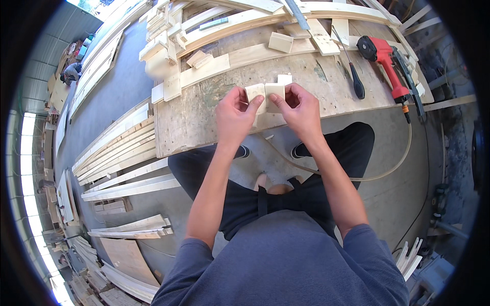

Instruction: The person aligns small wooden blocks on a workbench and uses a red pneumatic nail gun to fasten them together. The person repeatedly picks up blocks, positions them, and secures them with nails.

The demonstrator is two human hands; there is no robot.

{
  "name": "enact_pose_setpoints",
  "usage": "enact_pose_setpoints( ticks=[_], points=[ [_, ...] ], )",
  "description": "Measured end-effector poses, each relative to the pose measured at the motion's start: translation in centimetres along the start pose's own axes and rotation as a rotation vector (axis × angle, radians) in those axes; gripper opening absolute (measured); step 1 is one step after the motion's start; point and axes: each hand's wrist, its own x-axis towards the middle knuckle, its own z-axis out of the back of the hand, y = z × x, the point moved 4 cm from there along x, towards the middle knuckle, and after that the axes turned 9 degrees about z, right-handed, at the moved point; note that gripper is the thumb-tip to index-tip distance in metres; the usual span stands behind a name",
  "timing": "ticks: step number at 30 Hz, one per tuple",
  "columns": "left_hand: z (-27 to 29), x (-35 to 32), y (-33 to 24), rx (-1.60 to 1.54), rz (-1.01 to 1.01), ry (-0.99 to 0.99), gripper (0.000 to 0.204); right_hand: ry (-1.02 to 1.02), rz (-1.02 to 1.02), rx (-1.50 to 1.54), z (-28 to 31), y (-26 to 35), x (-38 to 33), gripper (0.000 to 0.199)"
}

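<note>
Block [253, 92] in narrow left grip [237, 113], second block [275, 88] in narrow right grip [303, 111]

From the person's head, the wide fisheye camera looked steeply down and forward, over the dark blue-grey fabric shirt [286, 260] at close range, to the bare left hand [237, 118] and bare right hand [302, 113] above mid-view and the flat, worn brown wooden surface [191, 122] beyond.

Left hand [236, 116], right hand [302, 113]: some fingertips hidden behind 2 wood blocks [254, 91]. Distant person [74, 70]: details too small.
</note>
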Motion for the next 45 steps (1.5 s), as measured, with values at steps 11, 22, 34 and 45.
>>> enact_pose_setpoints(
  ticks=[11,22,34,45],
  points=[
    [-1.3,-2.0,-4.7,0.329,-0.243,-0.359,0.032,-0.28,0.326,-0.223,-1.4,3.5,-0.2,0.031],
    [3.2,0.2,-4.0,-0.285,0.065,0.428,0.025,0.269,-0.236,0.694,0.2,0.5,0.0,0.022],
    [0.2,-3.8,-4.9,0.454,-0.406,-0.132,0.021,-0.116,0.055,-0.117,0.2,2.5,0.4,0.033],
    [4.8,-3.9,-3.1,-0.489,-0.222,0.135,0.033,0.205,-0.283,0.943,3.5,0.9,-0.4,0.043]
  ],
)
